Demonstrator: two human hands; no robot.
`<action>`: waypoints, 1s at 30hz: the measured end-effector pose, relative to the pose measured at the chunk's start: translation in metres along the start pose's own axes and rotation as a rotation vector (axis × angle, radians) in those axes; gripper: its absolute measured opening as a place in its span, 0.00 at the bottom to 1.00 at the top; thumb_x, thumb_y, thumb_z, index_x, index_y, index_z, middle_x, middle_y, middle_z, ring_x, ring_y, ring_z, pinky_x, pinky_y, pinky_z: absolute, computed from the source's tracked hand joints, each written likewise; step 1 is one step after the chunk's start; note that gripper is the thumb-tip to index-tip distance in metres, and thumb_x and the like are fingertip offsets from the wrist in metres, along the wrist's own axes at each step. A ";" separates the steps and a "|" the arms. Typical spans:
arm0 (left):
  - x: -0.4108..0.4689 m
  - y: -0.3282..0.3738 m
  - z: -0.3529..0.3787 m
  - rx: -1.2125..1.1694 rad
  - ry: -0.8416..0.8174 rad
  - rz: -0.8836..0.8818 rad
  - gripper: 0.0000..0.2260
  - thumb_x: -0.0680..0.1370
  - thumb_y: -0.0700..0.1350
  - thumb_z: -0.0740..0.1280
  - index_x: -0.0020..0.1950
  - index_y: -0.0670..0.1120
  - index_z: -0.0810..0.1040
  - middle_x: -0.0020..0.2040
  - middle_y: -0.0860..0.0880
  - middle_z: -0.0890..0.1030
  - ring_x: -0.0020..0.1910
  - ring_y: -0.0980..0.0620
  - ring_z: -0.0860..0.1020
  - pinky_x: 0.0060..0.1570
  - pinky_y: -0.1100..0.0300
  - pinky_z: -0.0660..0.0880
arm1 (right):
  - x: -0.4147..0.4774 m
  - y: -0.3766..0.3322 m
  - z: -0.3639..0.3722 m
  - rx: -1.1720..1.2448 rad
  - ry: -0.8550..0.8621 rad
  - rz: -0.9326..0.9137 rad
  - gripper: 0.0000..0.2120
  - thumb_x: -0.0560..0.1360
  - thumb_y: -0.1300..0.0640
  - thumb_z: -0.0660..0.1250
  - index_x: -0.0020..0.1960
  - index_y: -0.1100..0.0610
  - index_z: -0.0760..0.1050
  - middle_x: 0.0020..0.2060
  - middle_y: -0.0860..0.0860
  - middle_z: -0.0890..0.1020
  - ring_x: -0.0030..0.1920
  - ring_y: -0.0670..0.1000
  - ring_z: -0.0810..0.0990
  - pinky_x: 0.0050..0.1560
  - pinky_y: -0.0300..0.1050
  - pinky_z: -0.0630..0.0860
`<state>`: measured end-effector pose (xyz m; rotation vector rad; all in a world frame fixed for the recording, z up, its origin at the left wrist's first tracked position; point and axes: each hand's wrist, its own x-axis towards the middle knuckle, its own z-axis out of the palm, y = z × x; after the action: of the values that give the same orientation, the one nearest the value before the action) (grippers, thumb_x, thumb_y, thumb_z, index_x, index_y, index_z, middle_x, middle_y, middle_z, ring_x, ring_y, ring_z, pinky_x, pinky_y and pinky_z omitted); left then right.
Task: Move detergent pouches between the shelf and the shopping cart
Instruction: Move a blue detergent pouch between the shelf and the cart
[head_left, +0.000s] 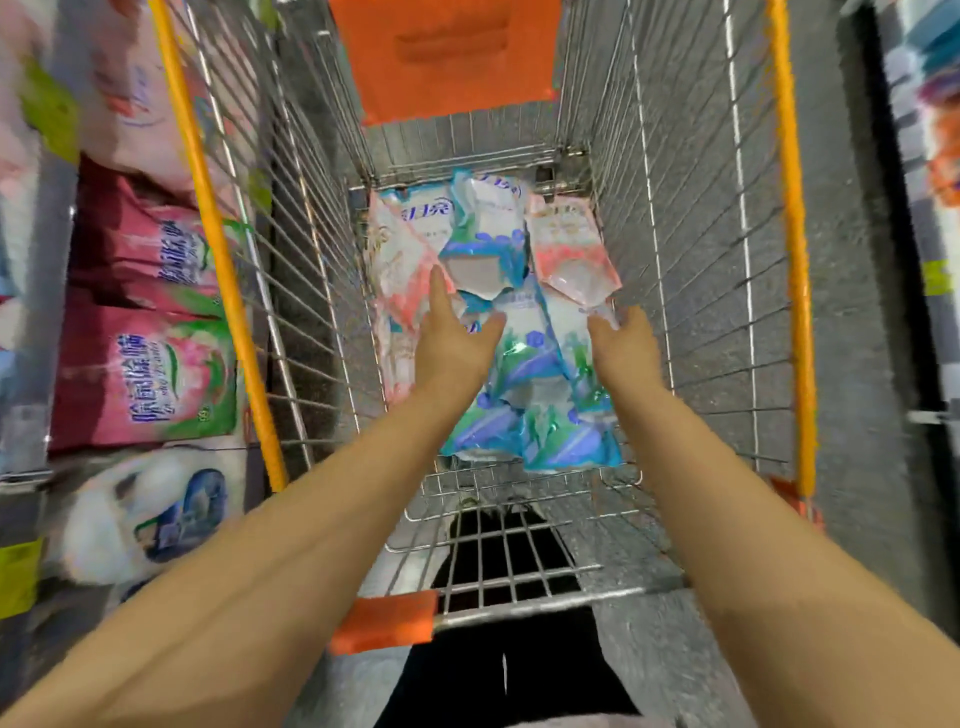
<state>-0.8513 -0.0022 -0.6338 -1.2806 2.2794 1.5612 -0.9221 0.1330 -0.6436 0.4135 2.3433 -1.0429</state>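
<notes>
You are reaching into the shopping cart (675, 208), where the detergent pouches (519, 364) are lying heaped. Your left hand (457, 338) is hovering wide-fingered over them. I cannot tell whether your right hand (621, 338) is pinching the pink pouch (571, 249). The pouches are likely sagging, slick and liquid-heavy, so be taking a top seam.

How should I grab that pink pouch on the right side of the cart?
Probably pinch its near edge, coming from above on your side with the right hand. The pink pouch lies slanted over the blue pouches, with that edge closest to you.
</notes>
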 end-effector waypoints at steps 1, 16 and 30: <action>0.002 -0.001 0.010 0.010 -0.035 -0.006 0.38 0.76 0.49 0.67 0.77 0.51 0.46 0.70 0.41 0.67 0.65 0.44 0.71 0.59 0.57 0.67 | 0.003 0.008 -0.002 -0.005 0.014 0.027 0.21 0.78 0.53 0.60 0.68 0.61 0.65 0.63 0.61 0.74 0.63 0.61 0.73 0.60 0.50 0.68; 0.018 -0.006 0.117 0.132 -0.250 -0.155 0.25 0.78 0.51 0.63 0.69 0.40 0.61 0.55 0.46 0.74 0.57 0.45 0.74 0.49 0.60 0.66 | 0.023 0.051 0.000 -0.118 -0.158 0.250 0.22 0.81 0.50 0.53 0.71 0.60 0.64 0.69 0.61 0.67 0.68 0.59 0.67 0.65 0.46 0.64; 0.044 0.023 0.098 0.250 -0.400 -0.218 0.07 0.78 0.43 0.64 0.49 0.39 0.76 0.47 0.36 0.79 0.44 0.39 0.78 0.40 0.53 0.73 | 0.038 0.060 -0.009 -0.038 -0.154 0.214 0.24 0.80 0.44 0.52 0.67 0.58 0.68 0.64 0.59 0.74 0.61 0.58 0.74 0.56 0.45 0.68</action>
<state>-0.9303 0.0542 -0.6855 -1.0060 1.9388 1.2737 -0.9275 0.1813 -0.6965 0.5366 2.1260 -0.8954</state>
